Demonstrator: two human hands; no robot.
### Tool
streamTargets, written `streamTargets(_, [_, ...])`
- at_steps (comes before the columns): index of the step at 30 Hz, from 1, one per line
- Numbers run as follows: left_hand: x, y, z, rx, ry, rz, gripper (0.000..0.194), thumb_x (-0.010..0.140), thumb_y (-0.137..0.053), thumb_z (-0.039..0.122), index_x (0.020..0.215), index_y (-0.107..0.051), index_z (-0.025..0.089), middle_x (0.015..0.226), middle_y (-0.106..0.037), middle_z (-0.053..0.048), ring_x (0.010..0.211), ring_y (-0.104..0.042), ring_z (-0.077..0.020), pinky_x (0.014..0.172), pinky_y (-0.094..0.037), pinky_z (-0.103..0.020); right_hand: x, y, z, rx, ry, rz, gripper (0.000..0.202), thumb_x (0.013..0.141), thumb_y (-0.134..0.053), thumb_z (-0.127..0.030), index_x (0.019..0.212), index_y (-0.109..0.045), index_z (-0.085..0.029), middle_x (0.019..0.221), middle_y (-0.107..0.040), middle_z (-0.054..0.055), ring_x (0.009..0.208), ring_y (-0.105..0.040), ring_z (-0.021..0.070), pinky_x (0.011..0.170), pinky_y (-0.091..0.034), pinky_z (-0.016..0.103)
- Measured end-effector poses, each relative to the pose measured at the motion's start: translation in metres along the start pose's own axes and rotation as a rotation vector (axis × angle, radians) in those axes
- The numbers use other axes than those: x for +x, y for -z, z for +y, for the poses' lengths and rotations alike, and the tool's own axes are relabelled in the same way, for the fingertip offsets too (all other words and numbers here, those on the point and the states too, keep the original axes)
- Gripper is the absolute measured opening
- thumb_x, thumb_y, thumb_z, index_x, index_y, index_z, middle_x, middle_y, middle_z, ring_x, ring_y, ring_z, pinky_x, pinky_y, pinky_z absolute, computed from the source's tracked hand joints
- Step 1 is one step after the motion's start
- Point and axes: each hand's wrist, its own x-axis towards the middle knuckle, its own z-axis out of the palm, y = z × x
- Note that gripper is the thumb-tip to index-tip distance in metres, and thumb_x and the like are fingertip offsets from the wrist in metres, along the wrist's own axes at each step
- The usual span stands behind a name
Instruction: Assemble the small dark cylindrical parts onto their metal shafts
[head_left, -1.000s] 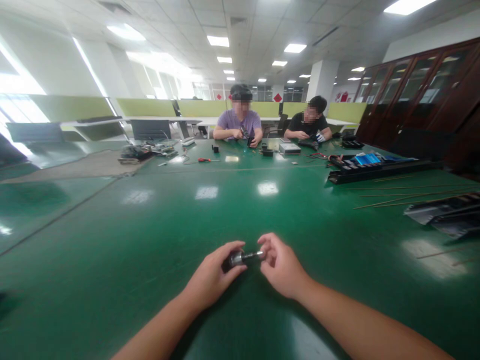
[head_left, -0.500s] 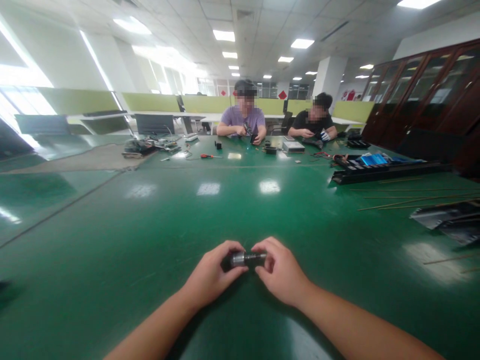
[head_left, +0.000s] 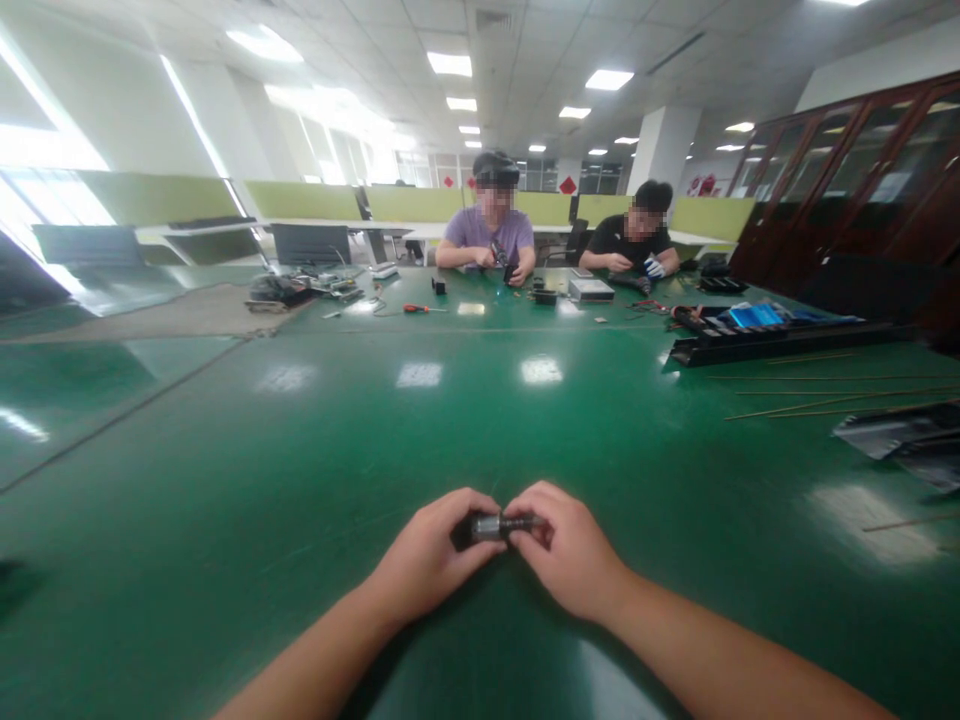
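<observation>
A small silver metal cylinder (head_left: 487,528) lies crosswise between my hands, just above or on the green tabletop (head_left: 360,420); I cannot tell which. From its right end runs a thinner dark rod (head_left: 519,523). My left hand (head_left: 424,550) is closed round the cylinder's left part, thumb below and fingers above, and hides that end. With thumb and fingertips, my right hand (head_left: 576,548) pinches the dark rod, whose far tip is partly covered by the fingers. My hands nearly touch.
Two people (head_left: 491,235) (head_left: 634,245) work across the table. Before them lie an orange screwdriver (head_left: 424,309), a white box (head_left: 591,289) and small black parts. Dark trays with blue pieces (head_left: 754,316), thin rods (head_left: 832,392) and metal pieces (head_left: 900,438) are at right; electronic scrap (head_left: 289,287) sits far left.
My right hand's fingertips have closed onto the dark rod, nearer the cylinder. Both hands have come closer together and shifted slightly lower in the view.
</observation>
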Motion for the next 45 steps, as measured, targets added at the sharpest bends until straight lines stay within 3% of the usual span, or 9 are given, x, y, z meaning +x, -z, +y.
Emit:
streamTargets(13, [-0.002,-0.001,0.002,-0.002,-0.05,-0.027,0.016,0.086,-0.067,0.029,0.1,-0.064,0.022,0.097,-0.069,-0.003,0.09,-0.064,-0.0185,0.082,-0.049,-0.029,0.0,0.002,-0.001,-0.025,-0.048,-0.038,0.014,0.08,-0.067,-0.014,0.09,-0.072,-0.021,0.086,-0.067,0.002,0.075,-0.06,0.0169,0.065,-0.044,0.027])
streamTargets(34, [-0.006,-0.003,0.001,0.025,-0.137,-0.006,0.01,0.088,-0.068,0.027,0.096,-0.066,0.022,0.09,-0.067,-0.002,0.082,-0.061,-0.0155,0.076,-0.047,-0.026,-0.001,0.003,-0.006,-0.053,-0.055,-0.055,0.013,0.076,-0.069,-0.01,0.083,-0.073,-0.02,0.079,-0.069,0.0,0.074,-0.063,0.0147,0.066,-0.045,0.024])
streamTargets(45, [-0.01,0.0,-0.001,0.052,-0.146,-0.014,0.011,0.087,-0.068,0.025,0.098,-0.065,0.023,0.091,-0.067,-0.001,0.082,-0.062,-0.0151,0.075,-0.047,-0.025,-0.002,0.004,-0.005,-0.091,-0.057,-0.081,0.012,0.078,-0.07,-0.016,0.087,-0.075,-0.022,0.081,-0.071,-0.001,0.074,-0.063,0.0152,0.067,-0.044,0.025])
